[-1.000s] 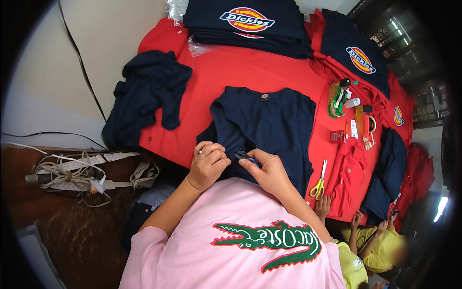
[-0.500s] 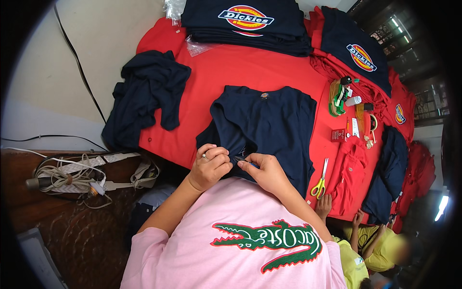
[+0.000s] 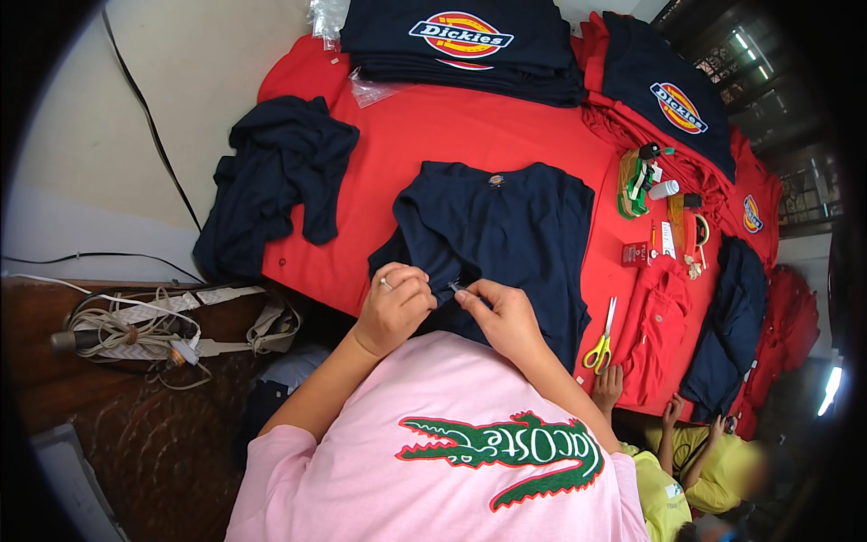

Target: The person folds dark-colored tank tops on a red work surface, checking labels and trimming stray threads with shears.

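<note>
A navy shirt [image 3: 506,230] lies flat on the red cloth [image 3: 470,126], its hem toward me. My left hand [image 3: 393,307], a ring on one finger, pinches the hem at the near edge. Just to its right, my right hand [image 3: 501,316] grips the same hem. Something small and pale shows between the fingertips of both hands, too small to identify. The two hands are almost touching.
Yellow-handled scissors [image 3: 601,339] lie to the right of the shirt. Small tools and a spool [image 3: 650,181] sit further back. A crumpled navy garment [image 3: 280,176] is on the left, with folded navy stacks [image 3: 461,41] behind. Cables [image 3: 135,325] lie at left. Another person in yellow [image 3: 704,461] is at lower right.
Both hands stay on the shirt's hem. The fingers have shifted only slightly.
</note>
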`<action>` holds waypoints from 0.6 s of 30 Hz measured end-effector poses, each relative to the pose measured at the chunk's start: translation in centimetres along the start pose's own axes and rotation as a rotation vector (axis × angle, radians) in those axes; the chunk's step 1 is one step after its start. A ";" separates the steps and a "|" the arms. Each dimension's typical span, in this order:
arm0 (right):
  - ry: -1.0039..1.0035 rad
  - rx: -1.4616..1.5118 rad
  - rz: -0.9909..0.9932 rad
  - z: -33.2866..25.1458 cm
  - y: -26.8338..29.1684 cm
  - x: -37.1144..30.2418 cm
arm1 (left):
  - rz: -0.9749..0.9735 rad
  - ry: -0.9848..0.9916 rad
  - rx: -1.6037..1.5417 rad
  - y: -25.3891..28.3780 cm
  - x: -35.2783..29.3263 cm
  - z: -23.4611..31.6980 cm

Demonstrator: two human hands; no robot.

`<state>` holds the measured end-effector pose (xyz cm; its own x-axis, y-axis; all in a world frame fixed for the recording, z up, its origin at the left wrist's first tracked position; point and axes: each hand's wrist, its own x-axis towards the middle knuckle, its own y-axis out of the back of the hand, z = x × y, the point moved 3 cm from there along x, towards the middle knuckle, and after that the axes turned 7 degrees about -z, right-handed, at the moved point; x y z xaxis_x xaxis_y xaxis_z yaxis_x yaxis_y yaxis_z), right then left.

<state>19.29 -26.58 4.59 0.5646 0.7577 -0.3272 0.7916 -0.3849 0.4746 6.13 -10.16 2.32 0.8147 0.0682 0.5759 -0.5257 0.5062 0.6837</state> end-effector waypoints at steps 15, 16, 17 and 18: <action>0.278 -0.097 -0.006 -0.2 -1.4 0.0 | 0.073 0.395 -0.369 -1.3 -1.1 -0.8; 0.270 -0.096 -0.011 0.0 -1.5 0.1 | 0.081 0.409 -0.376 -1.4 -1.2 -0.8; 0.276 -0.076 -0.011 0.1 -1.6 0.2 | 0.082 0.400 -0.365 -1.4 -1.3 -0.9; 0.282 -0.055 -0.010 0.2 -1.7 0.2 | 0.083 0.390 -0.355 -1.4 -1.2 -1.0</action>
<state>18.16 -25.88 3.52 0.4631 0.8811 -0.0958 0.7787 -0.3528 0.5188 6.08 -10.06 0.23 0.8400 0.4008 0.3657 -0.5320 0.7409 0.4099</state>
